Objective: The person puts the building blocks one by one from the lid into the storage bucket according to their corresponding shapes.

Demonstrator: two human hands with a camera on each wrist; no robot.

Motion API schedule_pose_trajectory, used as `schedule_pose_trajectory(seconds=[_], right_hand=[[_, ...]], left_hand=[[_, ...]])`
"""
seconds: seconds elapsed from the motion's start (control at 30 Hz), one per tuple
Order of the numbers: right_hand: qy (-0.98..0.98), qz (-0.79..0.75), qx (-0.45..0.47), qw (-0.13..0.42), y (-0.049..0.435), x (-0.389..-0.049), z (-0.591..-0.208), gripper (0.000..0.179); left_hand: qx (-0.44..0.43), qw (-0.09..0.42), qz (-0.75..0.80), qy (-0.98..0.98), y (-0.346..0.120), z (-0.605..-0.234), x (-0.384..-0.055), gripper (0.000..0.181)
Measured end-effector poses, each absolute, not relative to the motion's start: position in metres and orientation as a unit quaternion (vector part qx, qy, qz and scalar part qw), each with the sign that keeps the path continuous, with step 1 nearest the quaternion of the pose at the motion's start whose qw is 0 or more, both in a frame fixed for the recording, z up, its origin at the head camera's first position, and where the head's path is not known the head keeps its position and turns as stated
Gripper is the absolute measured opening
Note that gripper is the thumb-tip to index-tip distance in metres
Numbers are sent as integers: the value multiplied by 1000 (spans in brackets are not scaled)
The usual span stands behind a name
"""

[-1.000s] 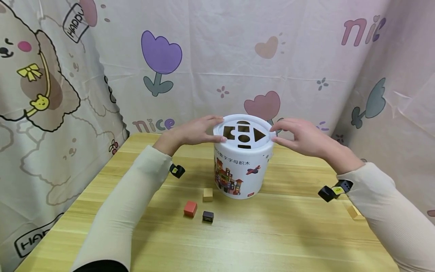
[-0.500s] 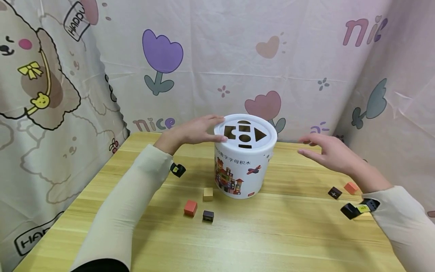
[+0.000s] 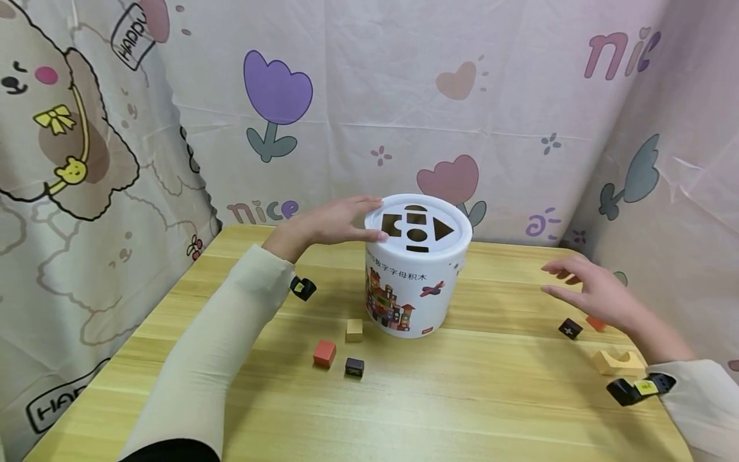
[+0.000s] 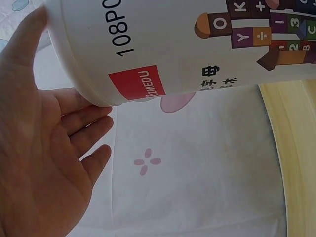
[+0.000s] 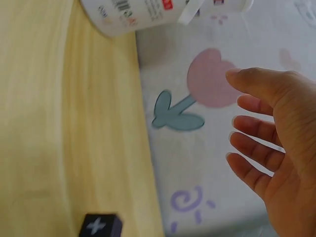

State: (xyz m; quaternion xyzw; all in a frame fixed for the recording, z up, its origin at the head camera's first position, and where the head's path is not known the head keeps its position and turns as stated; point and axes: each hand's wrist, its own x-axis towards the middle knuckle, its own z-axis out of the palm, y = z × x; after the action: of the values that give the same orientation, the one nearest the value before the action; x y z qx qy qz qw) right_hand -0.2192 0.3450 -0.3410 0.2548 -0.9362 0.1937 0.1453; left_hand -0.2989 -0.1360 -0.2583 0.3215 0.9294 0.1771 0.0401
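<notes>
A white lidded bucket (image 3: 407, 289) stands upright, printed with a picture of block buildings. Its lid (image 3: 456, 234) has cut-out holes, one of them a triangle. My left hand (image 3: 337, 221) rests at the left of the lid's rim, thumb on the near side and fingers toward the far side. In the left wrist view, the loosely straight fingers (image 4: 89, 126) touch the rim. My right hand (image 3: 594, 292) hovers in the air at the right, holding nothing. Near it lie a black block with a plus sign (image 3: 570, 328), a partly hidden red block (image 3: 597, 323) and a yellow arch block (image 3: 619, 363).
In front of the bucket lie a small yellow block (image 3: 354, 330), a red block (image 3: 324, 353) and a black block (image 3: 355, 367). The wooden table (image 3: 450, 410) meets a printed curtain (image 3: 369, 96) at the back and sides.
My right hand has left the lid's rim and moved right and toward me. The blocks at the right have come into fuller view. My left hand stays at the rim.
</notes>
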Motion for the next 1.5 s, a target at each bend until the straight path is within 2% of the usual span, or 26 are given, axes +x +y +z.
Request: schedule_pose_trajectory(seconds=[0.33, 0.93, 1.23, 1.5], right_hand=[[-946, 227, 210, 100, 374, -217, -372, 40], [-951, 242, 185, 42, 402, -208, -408, 33], [-968, 168, 177, 57, 403, -205, -420, 19], [-963, 188, 183, 53, 390, -209, -411, 22]], left_hand=[[323, 39, 172, 930, -137, -252, -301, 99], [311, 42, 172, 934, -134, -252, -298, 99], [308, 46, 179, 933, -134, -259, -296, 98], [314, 43, 179, 931, -136, -261, -297, 96]])
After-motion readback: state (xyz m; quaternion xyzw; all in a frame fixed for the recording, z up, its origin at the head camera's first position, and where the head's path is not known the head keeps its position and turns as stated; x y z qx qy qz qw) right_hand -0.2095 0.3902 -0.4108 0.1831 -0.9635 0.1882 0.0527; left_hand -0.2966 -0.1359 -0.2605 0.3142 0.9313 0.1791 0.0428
